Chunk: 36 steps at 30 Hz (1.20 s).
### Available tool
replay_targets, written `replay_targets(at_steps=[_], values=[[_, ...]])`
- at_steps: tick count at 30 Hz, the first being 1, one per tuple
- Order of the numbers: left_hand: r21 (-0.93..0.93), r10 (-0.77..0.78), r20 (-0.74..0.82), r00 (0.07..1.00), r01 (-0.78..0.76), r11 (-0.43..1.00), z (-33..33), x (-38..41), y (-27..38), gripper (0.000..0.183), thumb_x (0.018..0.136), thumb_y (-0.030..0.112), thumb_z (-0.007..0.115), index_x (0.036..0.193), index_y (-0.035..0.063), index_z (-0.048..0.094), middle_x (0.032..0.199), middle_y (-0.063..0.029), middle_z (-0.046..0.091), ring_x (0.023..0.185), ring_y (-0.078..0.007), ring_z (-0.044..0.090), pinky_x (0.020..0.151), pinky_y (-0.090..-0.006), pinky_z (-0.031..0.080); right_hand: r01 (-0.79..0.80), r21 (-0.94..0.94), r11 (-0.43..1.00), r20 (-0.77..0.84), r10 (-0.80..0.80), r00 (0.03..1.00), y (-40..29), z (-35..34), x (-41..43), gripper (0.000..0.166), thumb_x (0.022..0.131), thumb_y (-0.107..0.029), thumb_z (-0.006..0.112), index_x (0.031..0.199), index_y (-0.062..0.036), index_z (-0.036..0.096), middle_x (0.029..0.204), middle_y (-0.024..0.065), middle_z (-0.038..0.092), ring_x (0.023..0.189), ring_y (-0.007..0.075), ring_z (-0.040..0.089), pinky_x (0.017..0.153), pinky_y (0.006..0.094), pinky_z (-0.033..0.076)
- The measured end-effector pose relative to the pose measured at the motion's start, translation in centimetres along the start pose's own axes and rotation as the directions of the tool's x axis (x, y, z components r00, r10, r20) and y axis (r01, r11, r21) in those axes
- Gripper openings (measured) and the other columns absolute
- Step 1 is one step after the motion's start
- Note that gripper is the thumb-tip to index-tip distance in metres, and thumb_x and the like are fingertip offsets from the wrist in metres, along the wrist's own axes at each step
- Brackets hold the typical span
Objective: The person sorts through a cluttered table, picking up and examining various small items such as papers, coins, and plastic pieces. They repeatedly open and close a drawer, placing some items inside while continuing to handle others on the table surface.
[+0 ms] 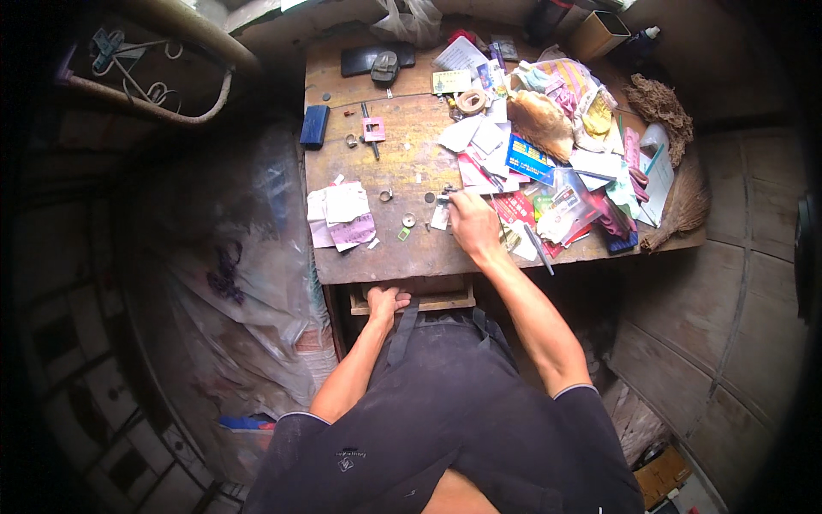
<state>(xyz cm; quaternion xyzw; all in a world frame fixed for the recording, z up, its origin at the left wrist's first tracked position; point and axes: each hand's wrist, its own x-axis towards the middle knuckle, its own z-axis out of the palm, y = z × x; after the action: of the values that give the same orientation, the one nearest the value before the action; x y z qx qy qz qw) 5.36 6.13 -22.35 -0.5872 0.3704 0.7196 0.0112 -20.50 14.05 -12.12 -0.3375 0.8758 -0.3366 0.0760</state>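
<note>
My left hand (384, 306) is at the front of a partly open wooden drawer (449, 302) under the desk, its fingers bent over the front board. On the desktop (379, 263), my right hand (474, 225) has its fingertips at a small dark item (447, 190); whether they grip it is hard to see. Beneath those fingers lies a small card with a picture (440, 217). A dark disc (429, 197), a round metal piece (409, 220), a green tag (403, 234) and a ring (385, 195) are scattered to the left.
Folded papers (350, 215) and a blue box (314, 126) sit at the left. Pens and a pink piece (374, 129) lie mid-desk. Papers, a tape roll (471, 101), cloths (565, 77) and a plastic bag (565, 209) crowd the right, beside a straw brush (684, 199). A phone (358, 61) lies behind.
</note>
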Motion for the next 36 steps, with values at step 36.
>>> replay_targets(at_steps=[36], values=[[-0.007, 0.027, -0.036, 0.999, -0.027, 1.0, -1.0, 0.2, 0.8, 0.024, 0.084, 0.001, 0.052, 0.104, -0.0122, 0.057, 0.1, -0.0207, 0.064, 0.071, -0.0275, 0.068, 0.054, -0.0305, 0.057, -0.697, 0.542, 0.47, 0.687, 0.231, 0.689, 3.0, -1.5, 1.0, 0.018, 0.086, -0.016, 0.068, 0.095, -0.0005, 0.067, 0.077, -0.0012, 0.062, 0.064, 0.0057, 0.051, 0.057, 0.0209, 0.041]])
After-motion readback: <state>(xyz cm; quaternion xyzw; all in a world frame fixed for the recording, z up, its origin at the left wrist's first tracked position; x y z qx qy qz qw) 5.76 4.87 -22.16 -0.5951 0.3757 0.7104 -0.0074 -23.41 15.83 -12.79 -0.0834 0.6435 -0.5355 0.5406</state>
